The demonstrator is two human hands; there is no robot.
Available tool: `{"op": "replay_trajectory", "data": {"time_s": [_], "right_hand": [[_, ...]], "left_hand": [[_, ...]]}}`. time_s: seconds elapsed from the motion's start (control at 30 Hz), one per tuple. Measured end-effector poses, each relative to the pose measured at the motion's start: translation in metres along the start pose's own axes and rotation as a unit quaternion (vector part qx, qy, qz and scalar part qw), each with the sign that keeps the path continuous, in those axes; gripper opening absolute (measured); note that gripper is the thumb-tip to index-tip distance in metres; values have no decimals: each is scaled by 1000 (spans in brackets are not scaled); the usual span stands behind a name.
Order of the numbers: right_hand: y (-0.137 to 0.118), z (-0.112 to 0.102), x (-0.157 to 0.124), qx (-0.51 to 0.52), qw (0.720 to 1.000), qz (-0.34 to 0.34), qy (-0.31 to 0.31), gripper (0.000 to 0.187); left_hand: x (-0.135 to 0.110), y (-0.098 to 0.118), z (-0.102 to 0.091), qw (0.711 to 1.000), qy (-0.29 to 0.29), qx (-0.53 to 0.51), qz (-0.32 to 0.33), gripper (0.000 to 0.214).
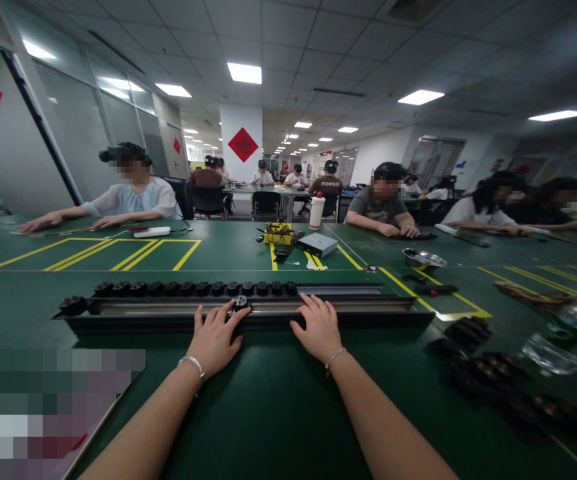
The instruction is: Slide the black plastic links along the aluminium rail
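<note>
A long black rail (368, 320) with a metallic inner channel lies crosswise on the green table in front of me. My left hand (213, 340) is over its front edge, fingers spread. Its index fingertip touches a small black module (241, 302) with a round slotted face, like a socket, seated in the channel. To the right, my right hand (318, 327) rests on the rail with its fingers stretched out and nothing seen in them. Several similar black modules (171, 288) stand in a row along the back of the rail. Another module (72, 305) sits at its left end.
More black modules (503, 373) lie in a blurred pile on the right, near a clear plastic bottle (568, 327). Beyond the rail are a grey box (317, 244), a yellow box with cables (278, 233), and a metal bowl (424, 259). Several people sit across the table.
</note>
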State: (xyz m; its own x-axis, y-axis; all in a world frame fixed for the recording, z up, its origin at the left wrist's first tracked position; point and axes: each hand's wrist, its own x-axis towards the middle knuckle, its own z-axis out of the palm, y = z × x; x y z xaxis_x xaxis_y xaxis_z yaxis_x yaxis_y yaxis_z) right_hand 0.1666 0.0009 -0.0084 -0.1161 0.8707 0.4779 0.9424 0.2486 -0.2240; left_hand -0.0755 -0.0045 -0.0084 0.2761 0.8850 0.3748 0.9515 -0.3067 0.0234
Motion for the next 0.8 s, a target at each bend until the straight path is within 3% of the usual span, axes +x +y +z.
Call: {"op": "replay_trajectory", "data": {"time_s": [0.27, 0.53, 0.8], "right_hand": [[4, 6, 5, 5, 1000, -4, 24, 26], [1, 4, 0, -1, 1000, -1, 23, 26], [5, -2, -4, 10, 1000, -21, 14, 28]], "left_hand": [[7, 7, 8, 999, 11, 16, -26, 57], [9, 10, 4, 998, 13, -9, -53, 50], [6, 8, 3, 999, 21, -16, -30, 52]]}}
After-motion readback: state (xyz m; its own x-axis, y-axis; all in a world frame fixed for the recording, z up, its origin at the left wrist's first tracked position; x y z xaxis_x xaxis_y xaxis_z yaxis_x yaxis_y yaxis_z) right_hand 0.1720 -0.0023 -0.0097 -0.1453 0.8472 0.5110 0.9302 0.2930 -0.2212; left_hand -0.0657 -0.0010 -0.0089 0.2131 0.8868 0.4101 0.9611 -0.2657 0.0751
